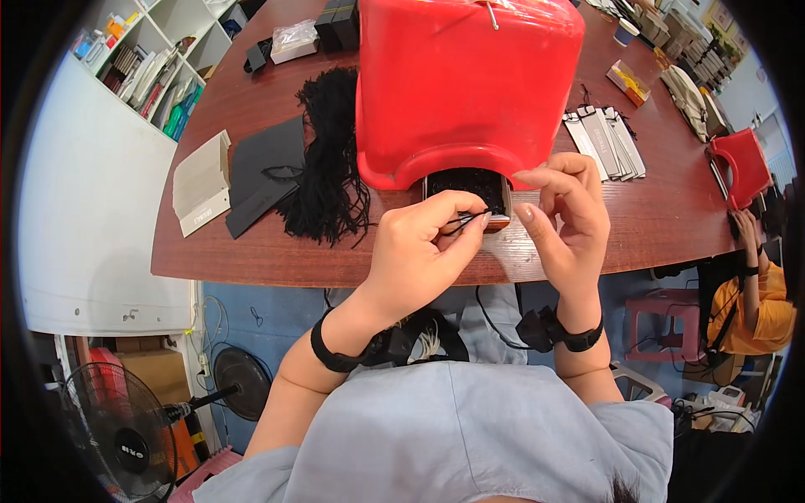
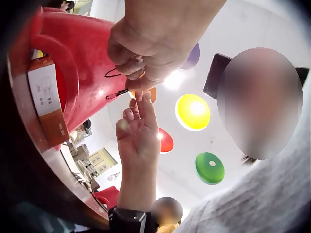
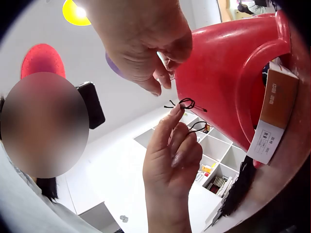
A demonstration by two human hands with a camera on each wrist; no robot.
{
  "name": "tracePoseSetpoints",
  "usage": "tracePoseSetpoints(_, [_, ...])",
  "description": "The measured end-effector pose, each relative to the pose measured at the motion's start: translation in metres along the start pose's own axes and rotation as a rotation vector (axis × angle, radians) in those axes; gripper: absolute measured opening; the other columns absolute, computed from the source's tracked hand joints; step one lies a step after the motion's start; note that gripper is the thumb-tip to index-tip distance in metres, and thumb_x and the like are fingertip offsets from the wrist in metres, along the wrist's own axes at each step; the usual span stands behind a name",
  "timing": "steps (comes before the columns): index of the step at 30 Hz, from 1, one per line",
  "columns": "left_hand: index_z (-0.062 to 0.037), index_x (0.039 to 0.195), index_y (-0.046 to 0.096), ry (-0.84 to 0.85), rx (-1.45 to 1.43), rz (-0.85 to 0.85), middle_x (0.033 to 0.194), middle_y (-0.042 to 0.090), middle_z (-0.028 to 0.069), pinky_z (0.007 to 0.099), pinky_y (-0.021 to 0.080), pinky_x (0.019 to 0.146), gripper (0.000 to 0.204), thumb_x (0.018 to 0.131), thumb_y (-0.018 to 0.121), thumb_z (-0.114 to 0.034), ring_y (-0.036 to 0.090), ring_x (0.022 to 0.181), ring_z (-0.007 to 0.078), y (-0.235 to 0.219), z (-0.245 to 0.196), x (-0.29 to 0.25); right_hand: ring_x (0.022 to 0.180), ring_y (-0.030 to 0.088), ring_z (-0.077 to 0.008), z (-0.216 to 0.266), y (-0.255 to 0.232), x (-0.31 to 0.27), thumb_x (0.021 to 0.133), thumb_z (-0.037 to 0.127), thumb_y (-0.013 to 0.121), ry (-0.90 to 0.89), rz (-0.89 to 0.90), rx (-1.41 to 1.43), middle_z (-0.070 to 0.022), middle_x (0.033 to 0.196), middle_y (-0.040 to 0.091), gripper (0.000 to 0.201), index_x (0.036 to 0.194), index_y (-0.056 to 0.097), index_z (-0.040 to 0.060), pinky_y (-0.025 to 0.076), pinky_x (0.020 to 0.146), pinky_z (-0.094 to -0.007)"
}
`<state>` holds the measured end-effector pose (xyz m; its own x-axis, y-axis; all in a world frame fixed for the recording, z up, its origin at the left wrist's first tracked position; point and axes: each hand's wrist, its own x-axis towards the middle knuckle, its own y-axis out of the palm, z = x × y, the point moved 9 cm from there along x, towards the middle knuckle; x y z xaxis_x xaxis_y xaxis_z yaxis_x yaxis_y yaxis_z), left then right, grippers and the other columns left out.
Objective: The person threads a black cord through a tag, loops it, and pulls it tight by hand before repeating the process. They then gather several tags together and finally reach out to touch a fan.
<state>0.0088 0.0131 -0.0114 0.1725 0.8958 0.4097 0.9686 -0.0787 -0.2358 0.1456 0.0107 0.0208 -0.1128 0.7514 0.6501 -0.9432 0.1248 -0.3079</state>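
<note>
My left hand [image 1: 419,249] pinches a thin black cord [image 3: 193,103] between thumb and index finger. The cord forms a small loop with loose ends, and a slim pin-like piece [image 2: 116,93] shows at one end. Just to the right, my right hand [image 1: 579,226] is raised with its fingers loosely bent and nothing between them. In the right wrist view its fingertips are apart from the cord. Behind both hands, a brown and white box [image 3: 280,97] with small black items inside sits in the arched opening of an upturned red plastic stool [image 1: 470,84].
Left of the stool lie a bundle of black cords [image 1: 323,168], a black folded card [image 1: 267,163] and a beige one [image 1: 201,180]. Several pale tags [image 1: 604,142] and a small yellow box [image 1: 629,82] lie to the right. A person in orange [image 1: 750,310] sits farther right.
</note>
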Motion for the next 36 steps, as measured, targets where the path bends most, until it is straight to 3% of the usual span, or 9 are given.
tracePoseSetpoints(5, [0.0017,0.082,0.057,-0.003,0.057,-0.014,0.056,0.049,-0.0032,0.0149,0.027,0.042,0.009,0.073,0.057,0.002,0.036,0.049,-0.0016,0.004,-0.003,-0.001,0.055,0.038,-0.0056,0.001,0.009,0.000,0.060,0.006,0.071,0.035,0.085,-0.097,-0.0029,0.084,0.046,0.028,0.086,0.061,0.0037,0.029,0.046,-0.0158])
tracePoseSetpoints(7, [0.0015,0.081,0.057,0.115,0.119,-0.062,0.056,0.049,-0.0030,0.0147,0.027,0.042,0.009,0.073,0.057,0.003,0.036,0.049,-0.0018,0.003,-0.011,-0.002,0.058,0.045,-0.0081,0.005,0.011,0.000,0.060,0.004,0.070,0.027,0.074,-0.127,-0.0040,0.081,0.047,0.023,0.081,0.062,0.0029,0.035,0.047,-0.0178])
tracePoseSetpoints(11, [-0.0017,0.081,0.057,0.085,0.137,-0.054,0.056,0.052,0.0056,0.0195,0.033,0.040,0.010,0.071,0.059,-0.002,0.042,0.044,0.0031,0.004,-0.005,-0.003,0.061,0.051,-0.0101,0.010,0.014,-0.004,0.061,-0.001,0.066,-0.021,0.035,-0.138,-0.0055,0.077,0.049,0.015,0.075,0.062,0.0014,0.042,0.048,-0.0196])
tracePoseSetpoints(14, [-0.0006,0.081,0.057,-0.045,0.063,-0.023,0.060,0.057,0.0042,0.0201,0.036,0.042,0.008,0.073,0.057,-0.001,0.047,0.048,0.0025,0.006,0.006,-0.003,0.060,0.052,-0.0105,0.010,0.012,-0.008,0.062,-0.004,0.064,-0.016,-0.030,-0.100,-0.0061,0.077,0.050,0.014,0.075,0.062,0.0009,0.043,0.046,-0.0190])
tracePoseSetpoints(16, [0.0026,0.084,0.057,-0.208,-0.351,-0.040,0.066,0.059,0.0024,0.0202,0.038,0.045,0.009,0.076,0.056,-0.002,0.049,0.052,0.0030,0.011,0.022,-0.004,0.059,0.052,-0.0105,0.009,0.011,-0.012,0.062,-0.005,0.063,-0.032,-0.074,-0.077,-0.0065,0.078,0.051,0.016,0.077,0.062,0.0007,0.043,0.045,-0.0183])
tracePoseSetpoints(19, [0.0057,0.088,0.055,-0.383,-0.704,0.009,0.071,0.058,0.0022,0.0175,0.037,0.046,0.012,0.079,0.055,-0.001,0.048,0.054,0.0020,0.019,0.023,-0.003,0.057,0.051,-0.0104,0.012,0.007,-0.019,0.061,-0.008,0.062,-0.088,-0.153,-0.106,-0.0071,0.079,0.052,0.021,0.080,0.062,0.0006,0.042,0.044,-0.0192])
tracePoseSetpoints(23, [0.0056,0.093,0.055,-0.494,-0.907,0.105,0.074,0.060,0.0056,0.0141,0.024,0.036,0.016,0.080,0.054,-0.003,0.036,0.044,-0.0016,0.029,0.034,-0.007,0.054,0.049,-0.0096,0.022,0.006,-0.022,0.060,-0.009,0.063,-0.238,-0.176,-0.226,-0.0060,0.079,0.052,0.027,0.085,0.063,0.0014,0.039,0.042,-0.0201])
tracePoseSetpoints(33, [0.0040,0.093,0.057,-0.463,-0.923,0.106,0.066,0.056,0.0016,0.0149,0.021,0.035,0.017,0.080,0.056,-0.006,0.033,0.041,-0.0014,0.030,0.032,-0.007,0.052,0.046,-0.0118,0.035,0.009,-0.026,0.058,-0.005,0.064,-0.472,-0.079,-0.430,-0.0051,0.075,0.052,0.031,0.088,0.063,0.0021,0.037,0.042,-0.0222])
tracePoseSetpoints(36, [0.0014,0.090,0.058,-0.537,-0.906,0.061,0.051,0.045,-0.0041,0.0168,0.019,0.034,0.012,0.078,0.055,-0.003,0.027,0.037,0.0004,0.028,0.034,-0.008,0.053,0.046,-0.0108,0.034,-0.001,-0.017,0.065,-0.002,0.062,-0.327,-0.147,-0.209,-0.0063,0.076,0.053,0.021,0.086,0.063,0.0011,0.036,0.044,-0.0212])
